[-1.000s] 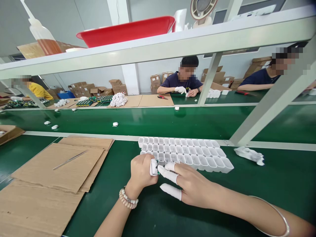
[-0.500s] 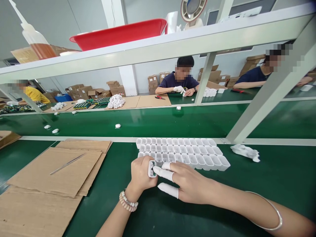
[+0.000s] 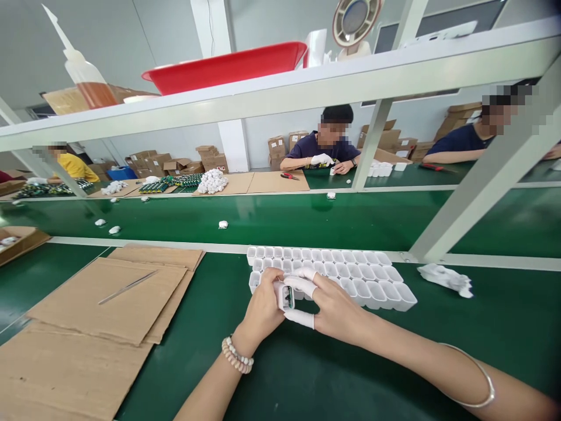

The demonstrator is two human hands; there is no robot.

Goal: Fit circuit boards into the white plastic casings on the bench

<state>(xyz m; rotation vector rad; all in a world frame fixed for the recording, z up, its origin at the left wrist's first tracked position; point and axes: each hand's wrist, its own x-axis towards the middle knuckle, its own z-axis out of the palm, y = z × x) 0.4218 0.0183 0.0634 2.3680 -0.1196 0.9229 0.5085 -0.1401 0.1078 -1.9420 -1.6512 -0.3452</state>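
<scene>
My left hand (image 3: pixel 262 308) is wrapped round a small white plastic housing (image 3: pixel 287 298), its open end turned to the right. Inside that opening, bits of green circuit board and white parts show. My right hand (image 3: pixel 336 305), with white finger cots on its fingertips, reaches in from the right. Its cotted fingers rest on the housing's top edge and its thumb sits at the lower edge, so the housing is held between both hands. Just behind them stand rows of similar open white housings (image 3: pixel 380 291), partly hidden by my hands.
Cardboard sheets (image 3: pixel 83 298) with a thin metal rod (image 3: pixel 127 287) lie at left. A crumpled white cloth or glove (image 3: pixel 446 279) lies at right, near a slanted post (image 3: pixel 477 169). Small white pieces (image 3: pixel 223 224) dot the green strip beyond. Overhead runs a shelf (image 3: pixel 245 99); co-workers sit opposite.
The housing has turned so its opening faces more to the right. My right fingers have moved from poking at the opening to gripping its edges. The view has shifted slightly.
</scene>
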